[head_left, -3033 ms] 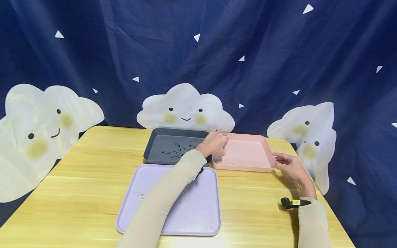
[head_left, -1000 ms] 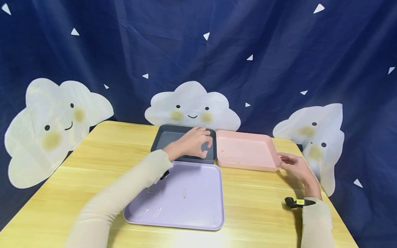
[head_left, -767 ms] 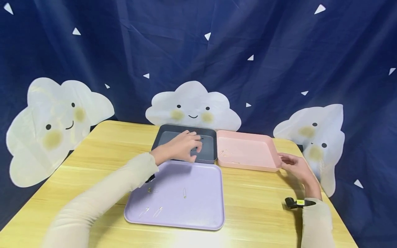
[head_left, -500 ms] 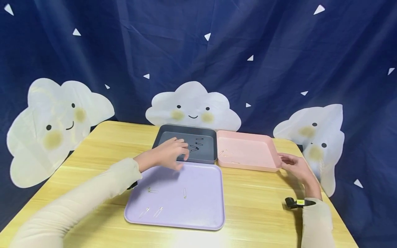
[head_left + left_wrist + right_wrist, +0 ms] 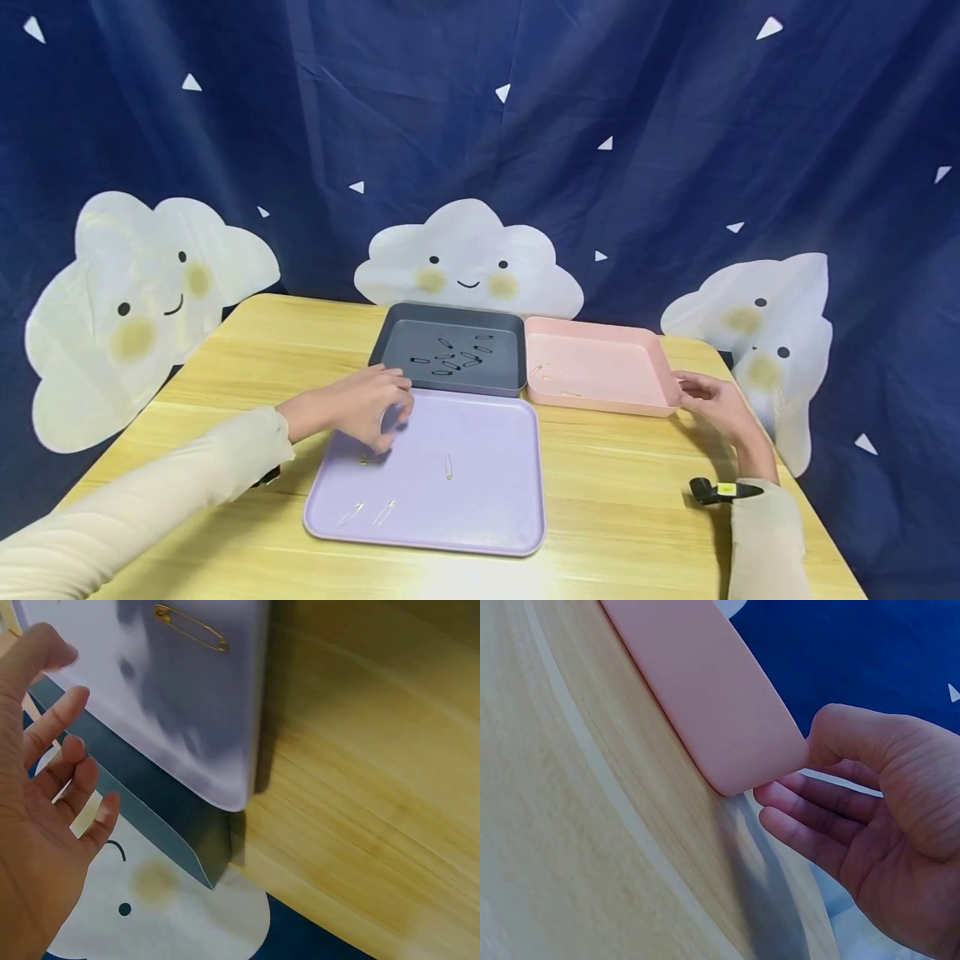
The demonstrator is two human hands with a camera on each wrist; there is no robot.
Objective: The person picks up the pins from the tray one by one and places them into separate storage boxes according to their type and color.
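My left hand hovers over the left part of the lilac tray, fingers loosely bent, thumb and forefinger apart, nothing between them. Just below its thumb lies a gold safety pin, partly hidden in the head view; a gold safety pin also shows whole in the left wrist view. Several more gold pins, such as one upright pin, lie on this tray. At the far right, my right hand holds the near right corner of the pink tray, thumb up at the rim.
Behind the lilac tray stands a dark grey tray with several black safety pins. A few gold pins lie at the pink tray's left side. The wooden table ends before a dark blue curtain.
My left hand has come from the pink tray's left side, back across the grey tray to the lilac tray, uncovering pins in both. My right hand stays at the pink tray's corner.
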